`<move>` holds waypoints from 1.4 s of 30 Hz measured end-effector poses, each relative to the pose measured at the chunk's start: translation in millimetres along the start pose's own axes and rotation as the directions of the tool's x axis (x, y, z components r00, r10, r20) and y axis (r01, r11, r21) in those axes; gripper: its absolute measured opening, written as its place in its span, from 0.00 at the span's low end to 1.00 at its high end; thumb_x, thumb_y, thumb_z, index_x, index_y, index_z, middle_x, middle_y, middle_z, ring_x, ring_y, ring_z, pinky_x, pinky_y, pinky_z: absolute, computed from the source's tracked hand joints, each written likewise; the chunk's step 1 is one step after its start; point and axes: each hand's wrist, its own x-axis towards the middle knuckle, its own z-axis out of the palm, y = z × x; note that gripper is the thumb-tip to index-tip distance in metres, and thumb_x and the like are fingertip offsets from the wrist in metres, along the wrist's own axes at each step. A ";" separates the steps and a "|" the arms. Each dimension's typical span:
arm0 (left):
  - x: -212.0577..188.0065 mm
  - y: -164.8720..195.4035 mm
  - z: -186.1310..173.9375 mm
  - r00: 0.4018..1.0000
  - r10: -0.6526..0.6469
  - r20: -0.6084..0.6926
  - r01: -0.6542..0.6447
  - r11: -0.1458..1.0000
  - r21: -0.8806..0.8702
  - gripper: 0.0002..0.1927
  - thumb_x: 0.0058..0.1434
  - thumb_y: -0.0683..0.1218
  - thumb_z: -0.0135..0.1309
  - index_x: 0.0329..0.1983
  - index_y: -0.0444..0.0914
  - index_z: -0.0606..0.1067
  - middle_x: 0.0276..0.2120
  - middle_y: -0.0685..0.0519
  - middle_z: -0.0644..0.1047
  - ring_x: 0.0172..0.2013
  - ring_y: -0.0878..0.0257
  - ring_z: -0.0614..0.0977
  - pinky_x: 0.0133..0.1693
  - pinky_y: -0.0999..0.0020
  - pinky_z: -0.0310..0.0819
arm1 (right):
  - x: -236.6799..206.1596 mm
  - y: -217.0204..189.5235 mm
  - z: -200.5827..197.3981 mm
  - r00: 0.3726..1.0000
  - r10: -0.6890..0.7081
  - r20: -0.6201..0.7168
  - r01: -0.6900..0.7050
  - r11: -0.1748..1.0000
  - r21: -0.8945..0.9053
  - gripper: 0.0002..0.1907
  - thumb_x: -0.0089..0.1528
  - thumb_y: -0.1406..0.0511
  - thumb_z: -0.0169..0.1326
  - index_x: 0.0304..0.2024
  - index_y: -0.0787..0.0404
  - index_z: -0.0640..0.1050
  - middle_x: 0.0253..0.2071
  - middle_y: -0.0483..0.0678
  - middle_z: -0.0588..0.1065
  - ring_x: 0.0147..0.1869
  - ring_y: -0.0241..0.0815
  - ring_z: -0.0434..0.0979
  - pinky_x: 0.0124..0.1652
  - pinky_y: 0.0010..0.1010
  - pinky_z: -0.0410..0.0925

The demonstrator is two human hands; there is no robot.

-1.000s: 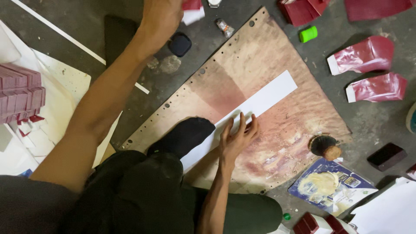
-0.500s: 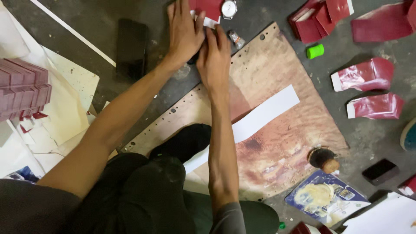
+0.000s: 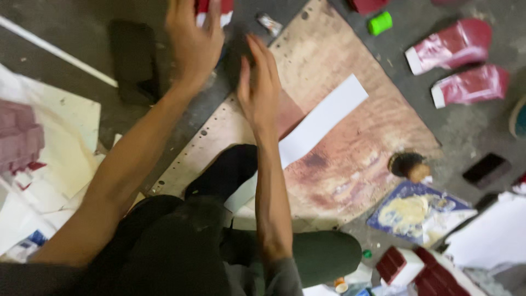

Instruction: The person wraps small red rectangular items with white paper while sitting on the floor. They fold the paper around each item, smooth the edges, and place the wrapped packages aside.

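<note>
We see the left hand [image 3: 194, 46] at the far edge, its grip clamped on a red-and-white folded paper piece [image 3: 213, 8]; the right hand [image 3: 260, 87] hovers just beside it over the brown stained plywood board [image 3: 350, 153], fingers spread apart, holding nothing; a long white paper strip [image 3: 323, 118] lies diagonally on the board, right of that hand; a green cap [image 3: 381, 23] sits far right.

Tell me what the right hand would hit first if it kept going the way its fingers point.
Probably the small dark object just beyond the right hand, on the floor beside the board's edge. It's blurred, and I can't tell how high above it the hand is.
</note>
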 end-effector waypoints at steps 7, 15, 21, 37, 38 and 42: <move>-120.7 100.4 -18.9 0.505 0.628 0.592 -0.555 0.762 -0.335 0.16 0.63 0.36 0.58 0.54 0.32 0.80 0.52 0.43 0.79 0.46 0.53 0.81 0.50 0.61 0.77 | -148.0 -55.1 -96.9 0.839 -0.020 -0.544 -0.140 0.958 -0.250 0.41 0.68 0.66 0.57 0.76 0.63 0.49 0.78 0.59 0.44 0.83 0.54 0.52 0.72 0.47 0.60; -190.2 89.3 -12.1 0.557 0.197 0.807 0.057 0.960 -0.274 0.14 0.64 0.38 0.61 0.53 0.37 0.79 0.50 0.44 0.76 0.51 0.52 0.79 0.52 0.60 0.76 | -212.8 -5.2 -86.3 0.801 0.374 -0.467 -0.431 0.902 -0.017 0.47 0.65 0.66 0.58 0.77 0.62 0.43 0.80 0.62 0.46 0.84 0.60 0.48 0.74 0.56 0.54; -213.8 95.6 -4.8 0.617 0.244 0.748 0.139 0.902 -0.409 0.24 0.66 0.33 0.55 0.65 0.36 0.70 0.64 0.41 0.69 0.63 0.45 0.75 0.61 0.57 0.74 | -220.9 38.3 -60.4 0.727 0.443 -0.525 -0.395 0.895 0.208 0.36 0.67 0.67 0.51 0.74 0.64 0.51 0.79 0.63 0.43 0.79 0.56 0.55 0.70 0.41 0.59; -128.8 46.2 -40.8 0.646 -0.329 0.689 0.695 0.626 -0.353 0.15 0.63 0.42 0.64 0.53 0.37 0.79 0.45 0.52 0.81 0.44 0.64 0.83 0.43 0.68 0.82 | -118.9 13.1 -32.1 0.803 0.581 -0.136 -0.348 0.641 0.684 0.18 0.68 0.73 0.62 0.57 0.73 0.73 0.47 0.49 0.76 0.50 0.38 0.76 0.53 0.30 0.71; -116.2 38.3 -48.4 0.704 -0.356 0.614 0.651 0.669 -0.358 0.18 0.61 0.43 0.65 0.54 0.37 0.78 0.45 0.53 0.80 0.44 0.65 0.84 0.42 0.68 0.84 | -96.9 11.3 -26.4 0.823 0.550 -0.143 -0.374 0.714 0.592 0.15 0.67 0.73 0.63 0.54 0.73 0.75 0.45 0.47 0.76 0.49 0.36 0.76 0.52 0.30 0.71; -29.8 -15.6 -89.3 0.960 -0.142 0.240 0.212 0.931 -0.296 0.21 0.66 0.42 0.68 0.59 0.36 0.75 0.52 0.47 0.78 0.50 0.59 0.84 0.49 0.66 0.83 | 6.5 6.6 1.4 0.927 0.372 0.041 -0.342 0.797 0.499 0.24 0.63 0.70 0.62 0.60 0.66 0.71 0.41 0.44 0.78 0.45 0.32 0.76 0.45 0.22 0.68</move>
